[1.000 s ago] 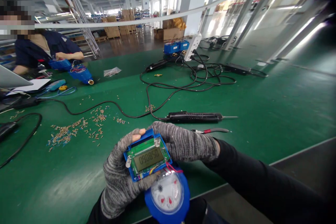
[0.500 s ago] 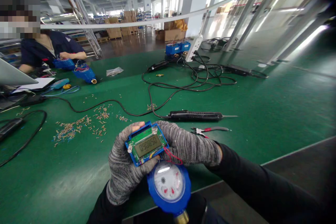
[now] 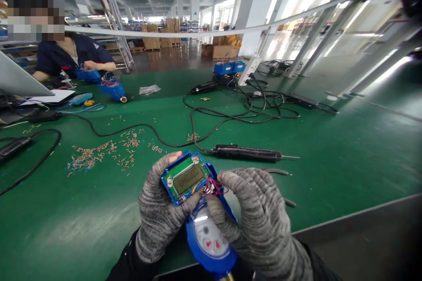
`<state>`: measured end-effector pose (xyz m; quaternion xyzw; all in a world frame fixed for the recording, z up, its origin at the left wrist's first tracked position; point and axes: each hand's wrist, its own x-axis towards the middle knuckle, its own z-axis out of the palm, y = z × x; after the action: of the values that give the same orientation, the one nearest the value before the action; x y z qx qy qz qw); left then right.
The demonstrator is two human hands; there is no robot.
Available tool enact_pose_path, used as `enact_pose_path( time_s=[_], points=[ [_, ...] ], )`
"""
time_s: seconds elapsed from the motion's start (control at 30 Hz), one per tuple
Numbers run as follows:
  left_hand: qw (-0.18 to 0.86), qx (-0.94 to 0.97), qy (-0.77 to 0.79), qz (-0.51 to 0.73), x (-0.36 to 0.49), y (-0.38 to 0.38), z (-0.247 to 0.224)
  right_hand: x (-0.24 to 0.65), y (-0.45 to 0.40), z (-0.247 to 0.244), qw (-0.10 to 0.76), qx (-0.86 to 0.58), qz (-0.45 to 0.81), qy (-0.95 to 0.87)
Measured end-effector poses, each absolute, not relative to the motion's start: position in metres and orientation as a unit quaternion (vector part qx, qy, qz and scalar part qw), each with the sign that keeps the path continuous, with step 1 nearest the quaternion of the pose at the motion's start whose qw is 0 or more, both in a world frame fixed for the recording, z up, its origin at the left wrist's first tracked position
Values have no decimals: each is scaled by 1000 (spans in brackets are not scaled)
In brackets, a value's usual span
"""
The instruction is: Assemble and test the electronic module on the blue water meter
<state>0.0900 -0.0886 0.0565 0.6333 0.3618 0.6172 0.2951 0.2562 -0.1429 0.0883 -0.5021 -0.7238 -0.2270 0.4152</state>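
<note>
My left hand (image 3: pixel 161 210), in a grey knitted glove with bare fingertips, grips a blue-framed LCD circuit board (image 3: pixel 189 180), tilted with its screen facing me. Below it, a blue water meter (image 3: pixel 207 257) with a white round dial leans at the table edge. My right hand (image 3: pixel 263 215), gloved alike, curls around the meter's right side, its thumb across the dial. Its index fingertip is beside thin red wires (image 3: pixel 216 186) between board and meter. Whether it pinches the wires I cannot make out.
A black electric screwdriver (image 3: pixel 247 153) lies beyond my hands, with pliers (image 3: pixel 290 202) partly hidden behind my right hand. Small screws (image 3: pixel 85 158) are scattered at left. Black cables (image 3: pixel 237 116) and a power strip (image 3: pixel 249 70) lie farther back. A co-worker (image 3: pixel 74 55) handles blue meters.
My right hand has left the board and moved down and right to the meter, its thumb now over the dial. My left hand keeps the board. The screen digits differ.
</note>
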Motion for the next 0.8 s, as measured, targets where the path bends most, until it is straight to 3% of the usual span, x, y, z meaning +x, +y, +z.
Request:
enact_pose_path(
  time_s=[0.17, 0.27, 0.37, 0.43, 0.53, 0.6, 0.8],
  points=[
    [237, 650, 360, 625, 92, -91, 52, 235, -137, 78, 505, -577, -106, -633],
    [203, 659, 374, 621, 89, -91, 49, 237, -136, 82, 557, -573, 111, -591],
    [210, 653, 388, 616, 86, -91, 47, 248, -138, 91, 506, -522, 315, -610],
    [227, 650, 384, 615, 86, -91, 48, 255, -138, 97, 472, -531, 243, -661],
    [244, 652, 376, 611, 86, -91, 52, 263, -132, 105, 450, -509, -73, -730],
    [254, 654, 389, 597, 86, -90, 54, 266, -126, 109, 410, -457, -187, -767],
    [225, 689, 402, 560, 79, -86, 50, 274, -113, 122, 299, -418, -225, -828]
  ],
)
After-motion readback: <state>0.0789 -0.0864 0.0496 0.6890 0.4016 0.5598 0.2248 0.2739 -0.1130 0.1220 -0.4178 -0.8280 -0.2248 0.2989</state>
